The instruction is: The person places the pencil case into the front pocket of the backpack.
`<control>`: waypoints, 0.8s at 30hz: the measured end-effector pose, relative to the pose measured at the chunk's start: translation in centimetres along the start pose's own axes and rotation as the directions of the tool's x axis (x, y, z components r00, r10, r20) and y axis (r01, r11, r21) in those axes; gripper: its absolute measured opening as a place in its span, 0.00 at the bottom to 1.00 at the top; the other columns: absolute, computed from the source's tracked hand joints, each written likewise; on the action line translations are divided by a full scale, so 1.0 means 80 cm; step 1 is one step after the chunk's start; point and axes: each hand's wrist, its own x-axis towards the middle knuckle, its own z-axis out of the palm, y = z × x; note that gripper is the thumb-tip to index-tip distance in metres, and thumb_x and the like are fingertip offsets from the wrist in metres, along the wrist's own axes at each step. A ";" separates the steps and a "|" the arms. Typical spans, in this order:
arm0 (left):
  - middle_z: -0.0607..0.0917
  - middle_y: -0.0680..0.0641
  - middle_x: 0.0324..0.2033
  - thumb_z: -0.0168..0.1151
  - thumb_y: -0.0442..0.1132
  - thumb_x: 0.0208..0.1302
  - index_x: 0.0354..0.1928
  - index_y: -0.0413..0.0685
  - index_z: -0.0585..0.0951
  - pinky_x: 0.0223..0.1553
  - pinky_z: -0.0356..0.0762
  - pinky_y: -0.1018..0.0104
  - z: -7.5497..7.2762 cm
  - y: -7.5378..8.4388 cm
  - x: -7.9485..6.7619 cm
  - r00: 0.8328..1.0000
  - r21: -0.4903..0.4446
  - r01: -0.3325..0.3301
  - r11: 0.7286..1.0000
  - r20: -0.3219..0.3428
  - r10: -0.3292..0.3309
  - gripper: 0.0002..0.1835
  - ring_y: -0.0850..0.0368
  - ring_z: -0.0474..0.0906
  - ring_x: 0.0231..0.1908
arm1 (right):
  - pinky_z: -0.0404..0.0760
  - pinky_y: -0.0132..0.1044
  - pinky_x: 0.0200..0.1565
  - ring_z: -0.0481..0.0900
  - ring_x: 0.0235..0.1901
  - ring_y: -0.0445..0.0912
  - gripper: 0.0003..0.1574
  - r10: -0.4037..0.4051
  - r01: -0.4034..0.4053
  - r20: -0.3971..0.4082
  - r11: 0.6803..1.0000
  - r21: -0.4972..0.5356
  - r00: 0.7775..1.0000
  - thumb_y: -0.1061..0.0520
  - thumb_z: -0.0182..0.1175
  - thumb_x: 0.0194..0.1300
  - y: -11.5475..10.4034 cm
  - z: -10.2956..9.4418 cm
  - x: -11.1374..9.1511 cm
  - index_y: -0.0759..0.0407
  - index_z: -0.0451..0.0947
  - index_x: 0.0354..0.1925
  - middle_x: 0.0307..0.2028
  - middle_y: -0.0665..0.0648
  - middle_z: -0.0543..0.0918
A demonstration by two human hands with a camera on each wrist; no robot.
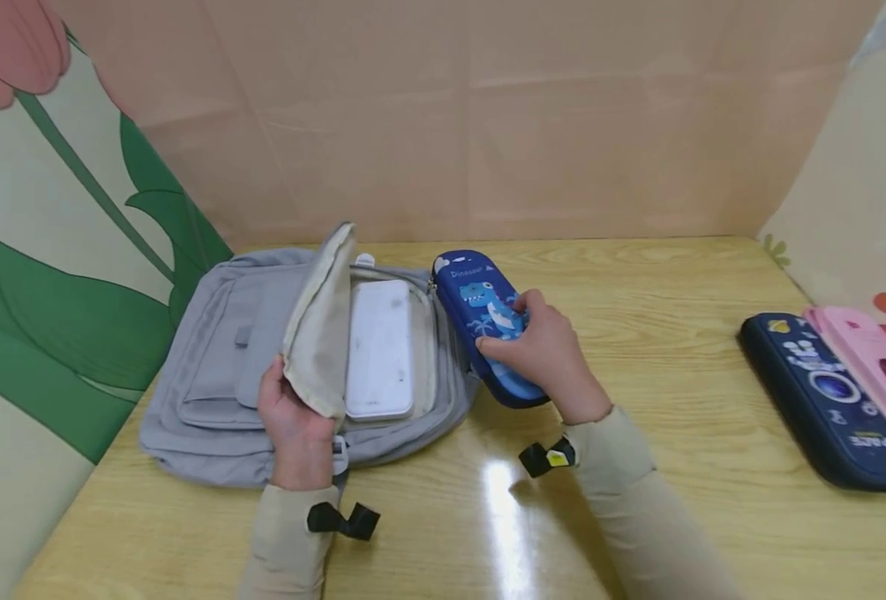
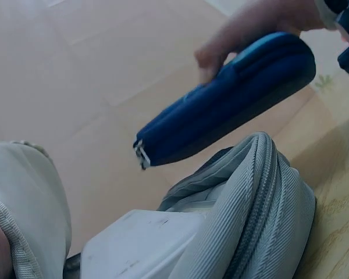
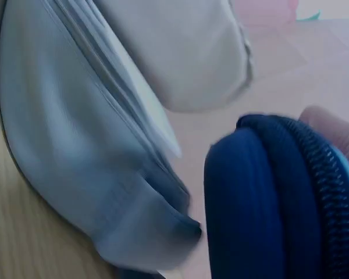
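A grey backpack (image 1: 210, 358) lies on the wooden table with its main compartment unzipped. My left hand (image 1: 296, 425) grips the edge of the lifted flap (image 1: 321, 333), whose cream lining shows. Inside the opening rests a white oblong case (image 1: 379, 350). In my right hand (image 1: 555, 354) is a blue pencil case (image 1: 488, 312) with a dinosaur print, pinched across its width by thumb and fingers. The left wrist view shows this pencil case (image 2: 221, 104) raised above the backpack's zippered rim (image 2: 244, 215). From the right wrist, its zipper side (image 3: 331, 209) faces the camera.
At the table's right side lie a dark blue pencil case (image 1: 825, 408) with a space print and a pink case (image 1: 870, 350) beside it. A beige sheet (image 1: 473, 125) hangs behind the table (image 1: 638, 517). Flower-patterned panels flank both sides.
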 end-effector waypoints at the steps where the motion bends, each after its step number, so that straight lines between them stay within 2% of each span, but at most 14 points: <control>1: 0.75 0.42 0.46 0.45 0.38 0.68 0.53 0.37 0.67 0.48 0.70 0.62 0.000 0.000 0.000 1.000 0.001 -0.001 1.000 -0.003 0.001 0.16 0.50 0.75 0.44 | 0.75 0.49 0.39 0.73 0.40 0.57 0.43 0.002 -0.002 -0.001 1.000 0.002 1.000 0.38 0.65 0.46 -0.003 0.006 0.002 0.58 0.62 0.52 0.45 0.67 0.75; 6: 0.74 0.42 0.48 0.42 0.39 0.69 0.54 0.37 0.66 0.48 0.70 0.62 0.001 -0.002 0.000 1.000 0.011 -0.009 1.000 -0.014 0.009 0.17 0.50 0.75 0.45 | 0.76 0.53 0.42 0.70 0.44 0.60 0.48 0.055 -0.054 0.045 0.998 -0.027 0.997 0.35 0.64 0.48 -0.018 0.033 0.006 0.54 0.59 0.60 0.50 0.68 0.67; 9: 0.74 0.42 0.48 0.43 0.39 0.69 0.54 0.37 0.66 0.49 0.70 0.63 0.002 -0.001 0.000 1.000 0.006 -0.001 1.000 0.004 0.001 0.17 0.51 0.74 0.45 | 0.75 0.55 0.42 0.68 0.46 0.63 0.51 0.047 -0.038 0.086 0.995 -0.097 0.995 0.31 0.62 0.49 -0.027 0.041 0.005 0.49 0.57 0.64 0.53 0.70 0.62; 14: 0.75 0.42 0.49 0.44 0.39 0.68 0.55 0.37 0.66 0.50 0.70 0.63 0.004 -0.002 -0.002 1.000 0.020 0.008 1.000 0.024 -0.008 0.17 0.51 0.74 0.46 | 0.74 0.55 0.46 0.69 0.49 0.64 0.43 -0.037 0.059 0.130 0.984 -0.171 0.991 0.34 0.57 0.58 -0.035 0.039 0.001 0.49 0.62 0.65 0.54 0.73 0.66; 19: 0.74 0.42 0.49 0.45 0.38 0.68 0.55 0.37 0.65 0.50 0.70 0.63 0.007 -0.001 -0.001 0.999 0.000 0.029 1.000 0.025 -0.029 0.17 0.51 0.74 0.46 | 0.74 0.50 0.46 0.71 0.49 0.59 0.36 -0.087 0.119 0.182 0.978 -0.173 0.979 0.40 0.56 0.63 -0.040 0.034 -0.001 0.50 0.64 0.65 0.54 0.71 0.71; 24: 0.74 0.41 0.49 0.45 0.37 0.67 0.55 0.36 0.66 0.48 0.71 0.62 0.012 -0.001 0.001 0.999 -0.014 0.043 0.999 0.027 -0.043 0.17 0.50 0.75 0.46 | 0.74 0.48 0.46 0.71 0.47 0.55 0.34 -0.085 0.111 0.213 0.987 -0.116 0.973 0.41 0.59 0.61 -0.051 0.040 0.000 0.50 0.68 0.63 0.52 0.67 0.73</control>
